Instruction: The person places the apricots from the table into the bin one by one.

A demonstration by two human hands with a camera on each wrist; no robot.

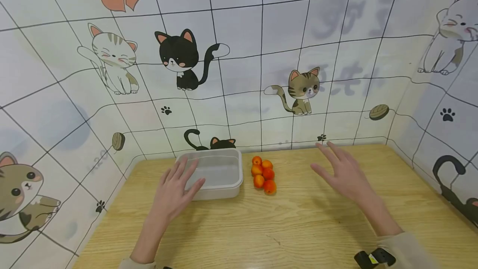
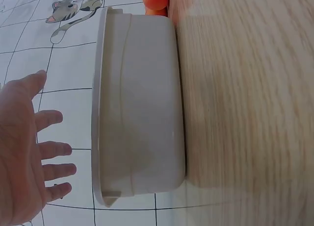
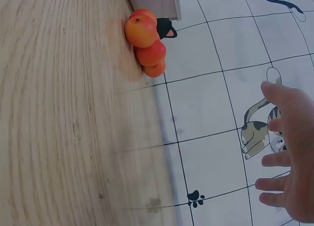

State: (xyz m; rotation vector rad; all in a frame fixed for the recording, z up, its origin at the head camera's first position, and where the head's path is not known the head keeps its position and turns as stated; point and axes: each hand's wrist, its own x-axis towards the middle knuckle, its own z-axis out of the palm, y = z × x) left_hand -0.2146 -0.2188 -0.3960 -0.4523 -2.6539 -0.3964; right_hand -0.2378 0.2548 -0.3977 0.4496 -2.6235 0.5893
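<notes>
A pale plastic tub (image 1: 220,193) without a lid stands at the back left of the table. My left hand (image 1: 175,190) hovers at its near left side, fingers spread and holding nothing; in the left wrist view the hand (image 2: 19,147) is higher than the tub's rim. Right of the tub, several small orange-red fruits (image 1: 258,170) lie in a tight cluster on the wood. Over the table to their right is my right hand (image 1: 345,175), fingers apart and nothing in them. The right wrist view has that hand (image 3: 297,157) well away from the fruits (image 3: 142,32).
The light wooden table (image 1: 276,227) runs back to a white wall (image 1: 242,74) with black grid lines and cartoon cats. Side walls close in at left and right. A dark device (image 1: 374,257) is strapped at the right wrist.
</notes>
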